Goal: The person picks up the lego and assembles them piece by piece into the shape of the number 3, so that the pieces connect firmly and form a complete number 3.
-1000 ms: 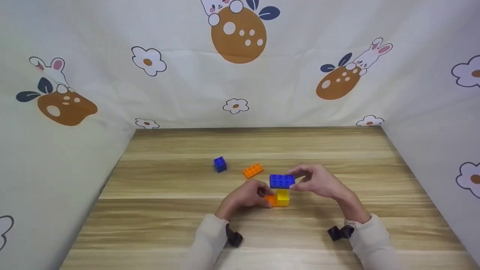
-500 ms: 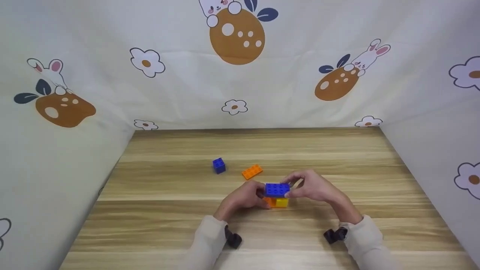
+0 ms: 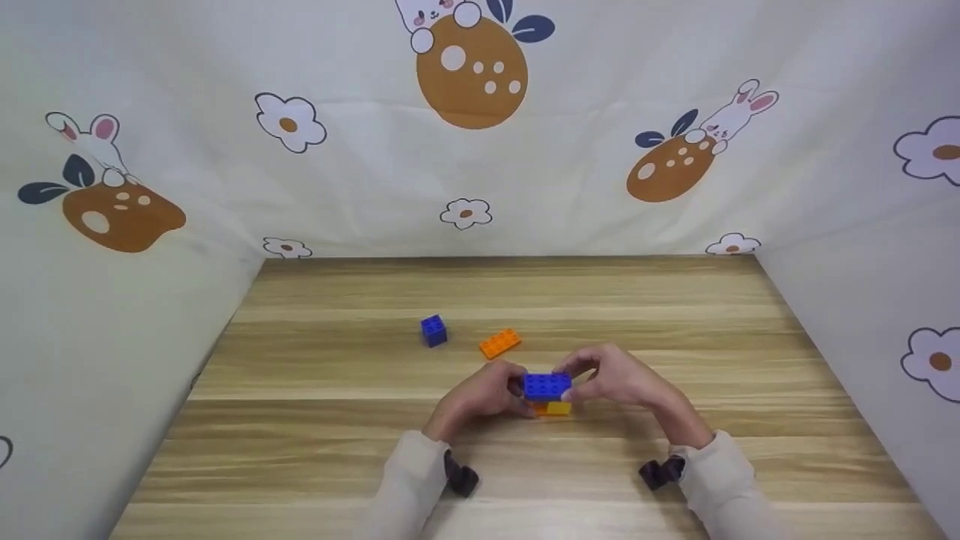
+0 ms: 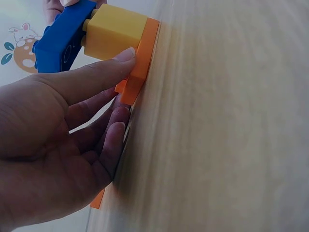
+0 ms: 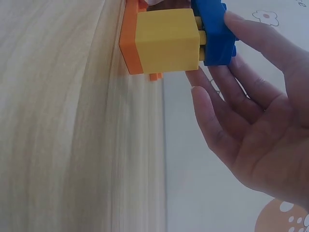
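The rectangular blue plastic brick lies level over the cube-shaped yellow plastic block, its studs facing up and its long axis running left to right. Its right half sits above the yellow block; its left half overhangs that block's left side. Between the two, the yellow block's studs show in a narrow gap.

The right hand pinches the blue brick by its right end, thumb on the near side and fingertips on the far side, above and right of the yellow block.

Below the yellow block is a flat orange plastic plate, also lengthwise left to right, reaching out left of it. The left hand grips that plate's left end, thumb nearest the yellow block.

Beyond and left of the yellow block, on the wood-grain tabletop, lie a loose orange plate, set diagonally, and, farther left, a small studded blue block.
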{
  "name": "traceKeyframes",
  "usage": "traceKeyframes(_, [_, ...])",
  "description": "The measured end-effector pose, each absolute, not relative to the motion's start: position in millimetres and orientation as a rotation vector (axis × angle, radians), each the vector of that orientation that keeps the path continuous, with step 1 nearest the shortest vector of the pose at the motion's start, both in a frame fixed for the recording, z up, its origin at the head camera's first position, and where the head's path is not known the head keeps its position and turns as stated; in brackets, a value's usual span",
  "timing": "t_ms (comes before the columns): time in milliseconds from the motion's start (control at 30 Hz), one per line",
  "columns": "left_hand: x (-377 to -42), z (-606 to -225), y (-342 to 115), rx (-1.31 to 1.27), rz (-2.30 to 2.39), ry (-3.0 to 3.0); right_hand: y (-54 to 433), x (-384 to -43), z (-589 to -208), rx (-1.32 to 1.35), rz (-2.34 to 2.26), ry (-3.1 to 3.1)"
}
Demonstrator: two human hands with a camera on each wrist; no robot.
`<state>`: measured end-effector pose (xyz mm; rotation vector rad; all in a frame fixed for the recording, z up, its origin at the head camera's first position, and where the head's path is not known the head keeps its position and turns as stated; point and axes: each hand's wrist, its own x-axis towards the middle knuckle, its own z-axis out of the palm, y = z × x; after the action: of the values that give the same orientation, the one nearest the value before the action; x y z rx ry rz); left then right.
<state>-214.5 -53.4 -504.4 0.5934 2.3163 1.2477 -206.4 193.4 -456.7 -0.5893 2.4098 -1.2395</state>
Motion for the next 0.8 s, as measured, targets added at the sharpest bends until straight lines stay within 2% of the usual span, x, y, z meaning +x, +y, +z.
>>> traceKeyframes(800, [-214.1,-502.9,-51.8,0.587,1.241,2.334,194.8,-206.1,-459.3,-0.566,-1.219,2.424])
